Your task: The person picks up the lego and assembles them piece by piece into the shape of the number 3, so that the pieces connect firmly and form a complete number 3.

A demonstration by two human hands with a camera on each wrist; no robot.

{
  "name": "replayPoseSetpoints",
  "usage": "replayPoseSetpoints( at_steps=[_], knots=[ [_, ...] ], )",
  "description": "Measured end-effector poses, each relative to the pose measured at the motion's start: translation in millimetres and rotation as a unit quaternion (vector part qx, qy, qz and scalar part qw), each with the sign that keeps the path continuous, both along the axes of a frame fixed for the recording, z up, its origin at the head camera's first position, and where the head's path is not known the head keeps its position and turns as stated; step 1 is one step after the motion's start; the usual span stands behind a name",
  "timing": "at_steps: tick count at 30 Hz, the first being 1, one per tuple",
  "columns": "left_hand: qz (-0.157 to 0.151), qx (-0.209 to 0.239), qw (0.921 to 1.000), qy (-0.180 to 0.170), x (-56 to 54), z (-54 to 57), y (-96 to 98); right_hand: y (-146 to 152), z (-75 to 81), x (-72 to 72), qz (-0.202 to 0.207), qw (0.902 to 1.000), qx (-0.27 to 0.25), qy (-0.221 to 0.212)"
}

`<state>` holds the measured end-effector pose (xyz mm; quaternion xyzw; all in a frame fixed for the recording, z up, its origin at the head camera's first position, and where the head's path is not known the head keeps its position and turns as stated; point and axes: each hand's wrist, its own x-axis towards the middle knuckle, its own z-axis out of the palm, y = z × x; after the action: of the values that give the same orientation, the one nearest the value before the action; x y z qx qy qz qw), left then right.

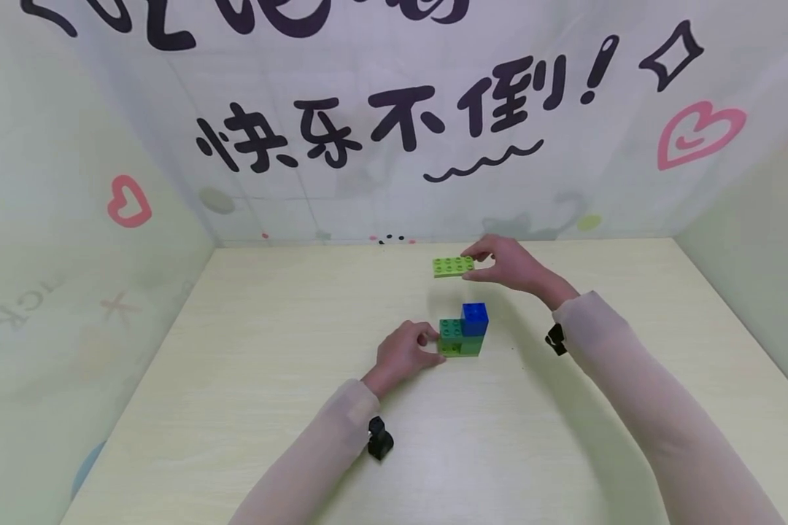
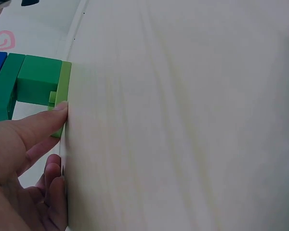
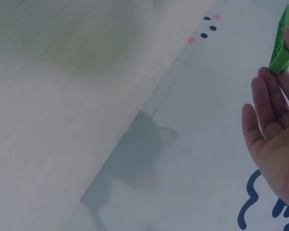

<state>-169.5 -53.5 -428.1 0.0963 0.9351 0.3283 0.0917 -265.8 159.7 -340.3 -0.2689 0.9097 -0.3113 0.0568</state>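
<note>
A small stack of toy building bricks stands on the table, with a blue brick (image 1: 476, 319) on top at its right. Below it are a dark green brick (image 1: 451, 328), a green block (image 2: 40, 80) and a light green base plate (image 2: 63, 89). My left hand (image 1: 406, 354) pinches the base plate at its left end between thumb and finger. Above and behind the stack, my right hand (image 1: 508, 266) holds a flat lime green studded brick (image 1: 452, 267) by its right end. In the right wrist view, the hollow underside of this lime brick (image 3: 281, 48) partly shows.
The pale wooden table (image 1: 269, 350) meets a printed cloth backdrop (image 1: 341, 211) with dark lettering behind. Light cloth walls stand at both sides. Black wrist devices sit on the left sleeve (image 1: 328, 430) and the right sleeve (image 1: 630, 372).
</note>
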Motion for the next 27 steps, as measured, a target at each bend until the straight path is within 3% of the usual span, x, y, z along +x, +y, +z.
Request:
replayPoseSetpoints(
  at_steps=[13, 27],
  knots=[
    [-0.001, 0.000, 1.0000, -0.003, -1.3, -0.8, 0.0, 1.8, 16.9, 20.8, 0.018, 0.9997, 0.008, 0.016],
    [-0.003, 0.000, 1.0000, 0.000, -1.9, -1.4, -0.5, 7.3, 24.0, 39.4, 0.030, 0.9990, 0.020, 0.028]
  ],
)
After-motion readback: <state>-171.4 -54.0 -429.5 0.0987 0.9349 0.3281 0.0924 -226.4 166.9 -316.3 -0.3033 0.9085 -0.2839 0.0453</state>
